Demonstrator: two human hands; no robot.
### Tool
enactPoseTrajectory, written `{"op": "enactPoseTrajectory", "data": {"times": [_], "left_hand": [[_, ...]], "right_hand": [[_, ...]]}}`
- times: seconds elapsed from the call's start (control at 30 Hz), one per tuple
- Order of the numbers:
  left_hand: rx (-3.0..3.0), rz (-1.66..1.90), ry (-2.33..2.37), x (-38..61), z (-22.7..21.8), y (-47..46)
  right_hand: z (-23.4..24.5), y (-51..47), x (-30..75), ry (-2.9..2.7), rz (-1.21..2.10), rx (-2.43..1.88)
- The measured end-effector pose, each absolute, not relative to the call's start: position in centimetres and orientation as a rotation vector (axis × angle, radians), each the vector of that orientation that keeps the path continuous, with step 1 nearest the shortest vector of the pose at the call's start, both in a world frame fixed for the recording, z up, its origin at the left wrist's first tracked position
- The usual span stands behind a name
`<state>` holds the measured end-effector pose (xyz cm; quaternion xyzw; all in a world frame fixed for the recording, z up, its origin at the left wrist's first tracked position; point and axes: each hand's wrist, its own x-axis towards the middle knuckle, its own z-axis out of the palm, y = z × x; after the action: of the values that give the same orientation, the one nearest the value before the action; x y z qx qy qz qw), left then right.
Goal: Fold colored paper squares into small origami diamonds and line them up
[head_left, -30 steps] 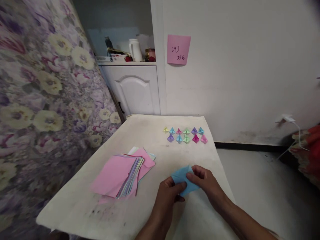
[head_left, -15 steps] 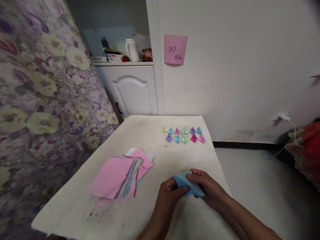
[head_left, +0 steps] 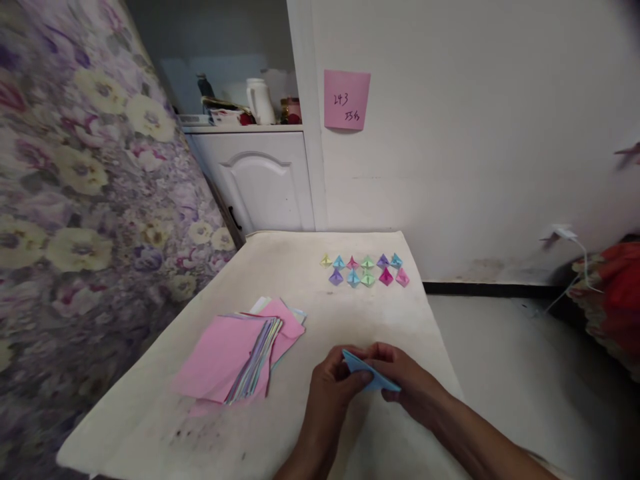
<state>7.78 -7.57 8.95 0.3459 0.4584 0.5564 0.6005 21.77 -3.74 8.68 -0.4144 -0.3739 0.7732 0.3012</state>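
A folded light blue paper (head_left: pixel 369 372) is pinched between both my hands just above the near part of the white table (head_left: pixel 310 293). My left hand (head_left: pixel 333 387) grips its left corner with thumb and fingers closed. My right hand (head_left: pixel 407 383) is closed over its right side. A stack of coloured square papers (head_left: pixel 235 350) with a pink sheet on top lies to the left of my hands. Several small folded paper pieces (head_left: pixel 367 270) in yellow, blue, pink, green and purple sit in two rows at the far right of the table.
A flowered fabric surface (head_left: pixel 75 200) rises along the table's left side. A pink note (head_left: pixel 347 100) is stuck on the white wall behind. A white cabinet (head_left: pixel 260 177) with a jug and jars stands at the back. Bare floor lies to the right, with red fabric (head_left: pixel 613 300) at the edge.
The blue paper has gone from a wider open shape to a flatter, narrower fold between my hands. My hands have closed in on it and shifted slightly left.
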Motion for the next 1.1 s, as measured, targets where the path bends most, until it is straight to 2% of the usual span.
{"op": "enactPoseTrajectory", "data": {"times": [0.17, 0.37, 0.9, 1.1], "left_hand": [[0.753, 1.295, 1.159, 7.7, 8.4, -7.3], [0.699, 1.319, 1.166, 8.0, 9.3, -7.5], [0.809, 1.316, 1.242, 7.1, 9.2, -7.6], [0.914, 1.185, 1.234, 7.1, 9.2, -7.5]], "right_hand": [[9.2, -3.1, 22.4, -1.15, 1.929, -1.001], [9.3, -3.4, 22.0, -1.493, 1.633, -1.063], [9.1, -3.0, 22.2, -1.511, 1.581, -1.121], [9.3, -3.0, 22.3, -1.561, 1.463, -1.155]]}}
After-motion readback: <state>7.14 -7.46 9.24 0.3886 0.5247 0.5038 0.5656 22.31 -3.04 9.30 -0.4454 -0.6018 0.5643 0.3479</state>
